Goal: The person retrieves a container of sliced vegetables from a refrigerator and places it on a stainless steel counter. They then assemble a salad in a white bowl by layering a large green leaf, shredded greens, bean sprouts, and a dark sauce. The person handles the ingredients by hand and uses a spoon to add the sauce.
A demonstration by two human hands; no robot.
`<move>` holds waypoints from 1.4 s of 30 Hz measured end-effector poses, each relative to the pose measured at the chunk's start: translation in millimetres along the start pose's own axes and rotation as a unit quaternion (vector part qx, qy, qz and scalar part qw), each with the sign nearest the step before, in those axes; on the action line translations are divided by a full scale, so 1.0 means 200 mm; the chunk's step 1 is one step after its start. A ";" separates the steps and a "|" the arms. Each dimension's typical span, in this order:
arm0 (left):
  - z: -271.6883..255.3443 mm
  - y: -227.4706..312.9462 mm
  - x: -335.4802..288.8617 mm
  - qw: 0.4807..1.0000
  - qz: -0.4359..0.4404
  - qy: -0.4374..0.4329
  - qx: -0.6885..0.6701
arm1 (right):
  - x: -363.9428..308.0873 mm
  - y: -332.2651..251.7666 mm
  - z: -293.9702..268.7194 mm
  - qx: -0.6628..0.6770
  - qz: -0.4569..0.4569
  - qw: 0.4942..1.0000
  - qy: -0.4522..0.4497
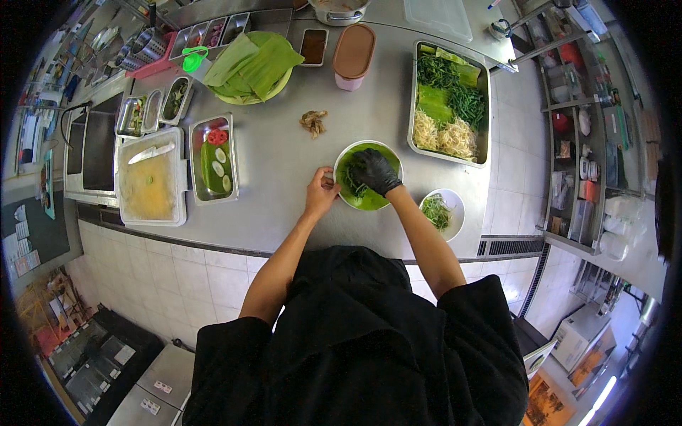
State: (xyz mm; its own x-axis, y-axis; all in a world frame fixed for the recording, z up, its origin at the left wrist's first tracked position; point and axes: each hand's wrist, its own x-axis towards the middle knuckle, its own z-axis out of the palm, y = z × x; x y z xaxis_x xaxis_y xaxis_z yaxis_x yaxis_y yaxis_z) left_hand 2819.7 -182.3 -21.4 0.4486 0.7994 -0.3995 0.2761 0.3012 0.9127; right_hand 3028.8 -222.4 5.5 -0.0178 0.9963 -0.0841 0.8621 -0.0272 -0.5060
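Note:
A white bowl (367, 209) lined with green leaf stands in front of me on the steel counter. My bare left hand (322, 193) steadies its left rim, with the fingertips and thumb against the side. Inside the bowl, my black-gloved right hand (374, 172) bends its fingers down around some dark green vegetables (351, 179). The glove hides part of that clump. Just right of the bowl is a smaller white bowl (456, 206) with shredded greens (437, 212) in it. A steel tray (413, 128) at the right bears chopped greens, bean sprouts (455, 137) and leaf pieces.
A brown-lidded container (355, 51) and a sauce tray (313, 47) stand at the back, beside a plate of banana leaves (259, 64). A limp brownish clump (313, 123) lies mid-counter. Leftward are a tray with sliced vegetables (214, 160) and a cutting board (149, 199) bearing a knife (150, 153).

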 end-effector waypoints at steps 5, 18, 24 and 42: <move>0.02 0.03 0.00 1.000 -0.008 -0.007 0.004 | 0.00 0.17 0.04 0.107 0.035 0.994 0.017; 0.02 0.05 -0.01 1.000 -0.011 -0.010 0.001 | -0.36 -0.13 0.19 0.204 0.323 0.914 0.138; 0.03 0.07 -0.01 0.999 -0.027 -0.003 -0.022 | -0.33 -0.17 0.03 0.131 0.153 0.960 0.194; 0.01 0.05 -0.01 1.000 -0.017 -0.014 0.016 | -0.05 0.03 0.06 -0.001 0.129 0.988 0.079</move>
State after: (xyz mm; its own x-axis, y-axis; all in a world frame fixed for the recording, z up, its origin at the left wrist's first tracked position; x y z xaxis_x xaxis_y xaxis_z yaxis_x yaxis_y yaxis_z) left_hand 2823.2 -180.7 -11.7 0.4616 0.7742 -0.4331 0.3183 0.3111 0.8955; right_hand 3027.2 -233.6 -6.8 0.2821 0.9565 -0.0740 0.8291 -0.2819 -0.4828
